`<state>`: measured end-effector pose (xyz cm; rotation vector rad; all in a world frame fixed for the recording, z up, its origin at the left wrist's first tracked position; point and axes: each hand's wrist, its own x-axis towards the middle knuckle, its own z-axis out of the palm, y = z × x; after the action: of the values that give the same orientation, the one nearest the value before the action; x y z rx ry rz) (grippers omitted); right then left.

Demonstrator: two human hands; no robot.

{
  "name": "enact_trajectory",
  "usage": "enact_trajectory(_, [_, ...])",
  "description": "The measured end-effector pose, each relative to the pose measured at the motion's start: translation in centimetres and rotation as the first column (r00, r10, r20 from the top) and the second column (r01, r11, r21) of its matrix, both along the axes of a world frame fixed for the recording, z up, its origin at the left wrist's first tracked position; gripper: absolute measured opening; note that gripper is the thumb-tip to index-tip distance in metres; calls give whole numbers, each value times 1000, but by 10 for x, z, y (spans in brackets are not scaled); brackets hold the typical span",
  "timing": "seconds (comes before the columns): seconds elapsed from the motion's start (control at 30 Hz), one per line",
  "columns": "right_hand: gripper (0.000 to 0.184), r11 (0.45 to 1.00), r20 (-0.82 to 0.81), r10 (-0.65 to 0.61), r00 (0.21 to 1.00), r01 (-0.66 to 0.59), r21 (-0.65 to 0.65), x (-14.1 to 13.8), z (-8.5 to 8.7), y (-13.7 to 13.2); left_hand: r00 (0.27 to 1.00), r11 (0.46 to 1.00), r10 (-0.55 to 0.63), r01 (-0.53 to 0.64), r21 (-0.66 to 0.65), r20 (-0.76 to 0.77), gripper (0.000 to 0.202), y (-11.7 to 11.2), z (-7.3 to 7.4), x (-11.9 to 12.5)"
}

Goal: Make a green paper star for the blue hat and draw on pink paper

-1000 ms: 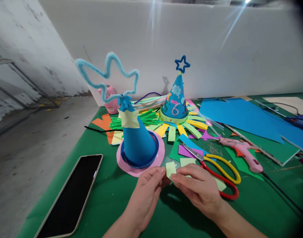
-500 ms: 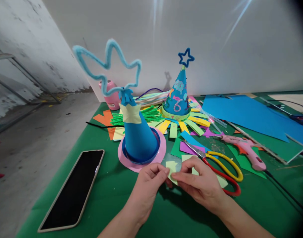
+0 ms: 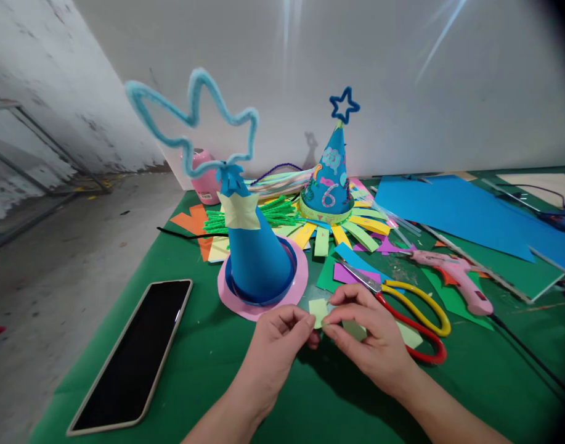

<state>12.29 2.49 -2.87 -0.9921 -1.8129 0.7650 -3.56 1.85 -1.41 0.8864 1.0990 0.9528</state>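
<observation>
A small piece of pale green paper (image 3: pixel 317 310) is pinched between the thumb and fingers of my left hand (image 3: pixel 281 342). At its right edge, the fingertips of my right hand (image 3: pixel 373 336) also close on the paper; they hide part of it. Just behind my left hand stands a blue cone paper hat (image 3: pixel 254 259) with a pink brim (image 3: pixel 227 296), a pale yellow paper star (image 3: pixel 240 211) on its front and a light blue fuzzy star outline (image 3: pixel 198 92) on top. Scissors (image 3: pixel 379 288) with red and yellow handles lie beyond my right hand, over coloured paper scraps.
A phone (image 3: pixel 132 357) lies at the left. Farther back stand a decorated blue party hat (image 3: pixel 331 179) and a pink bottle (image 3: pixel 206 185), with green pipe cleaners (image 3: pixel 277 213) between. To the right are a pink glue gun (image 3: pixel 453 271) and blue sheets (image 3: pixel 458 213).
My right hand's fingers have shifted and spread somewhat along the paper's right edge, and less of the paper shows. My left hand keeps its pinch. The view has shifted slightly.
</observation>
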Motion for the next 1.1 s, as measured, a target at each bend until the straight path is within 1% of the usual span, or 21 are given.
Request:
enact_trajectory(0.1, [5, 991, -71, -62, 996, 52, -127, -5, 0, -1, 999, 1000, 23, -23, 8, -34, 19, 0, -1, 1])
enact_trajectory(0.2, [4, 965, -125, -92, 988, 57, -257, -9, 0, -2, 998, 999, 42, -41, 11, -54, 18, -1, -4, 2])
enact_trajectory(0.3, [6, 941, -173, -114, 978, 50, -336, -11, -1, -3, 997, 999, 49, -49, 8, -65, 18, -1, -7, 2])
enact_trajectory(0.57, [9, 905, -287, -119, 950, -15, -426, -13, 1, -2, 998, 998, 66, -66, -11, -25, 17, -1, -5, 2])
enact_trajectory(0.73, [10, 860, -358, -124, 925, -80, -504, -15, 1, 0, 997, 998, 64, -65, -18, -53, 16, -2, -8, 2])
enact_trajectory(0.97, [15, 833, -331, -168, 928, -46, -552, -15, 2, -1, 996, 999, 48, -49, -11, -70, 17, -1, -8, 2])
enact_trajectory(1.1, [15, 820, -342, -181, 922, -51, -570, -16, 1, -1, 998, 999, 32, -33, -24, -55, 17, -2, -8, 2])
